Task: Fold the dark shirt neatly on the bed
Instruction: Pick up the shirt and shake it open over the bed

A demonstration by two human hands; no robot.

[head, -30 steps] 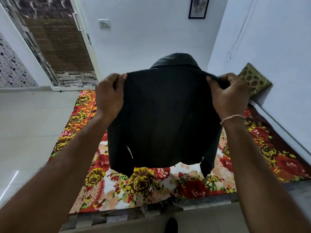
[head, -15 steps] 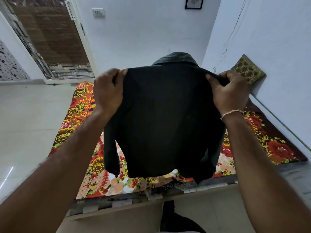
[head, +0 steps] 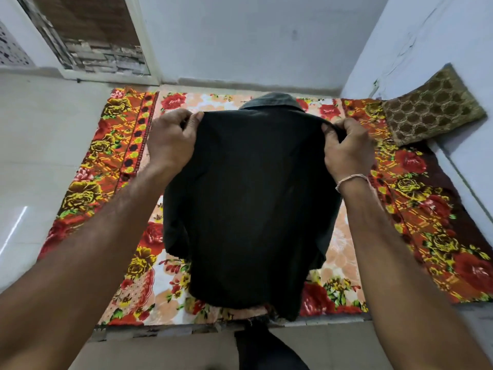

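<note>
From the head camera, the dark collared cloth shirt (head: 250, 198) hung back-side toward the wearer above the bed with its red and yellow floral cover (head: 416, 209), its lower hem near the bed's near edge. The left hand (head: 170, 142) and the right hand (head: 346, 150) each pinched a shoulder, fingers curled into the cloth. The side parts already looked tucked behind; if either pinch loosened on lowering, they would likely spill out. A brown patterned cushion (head: 432, 105) leaned against the wall.
</note>
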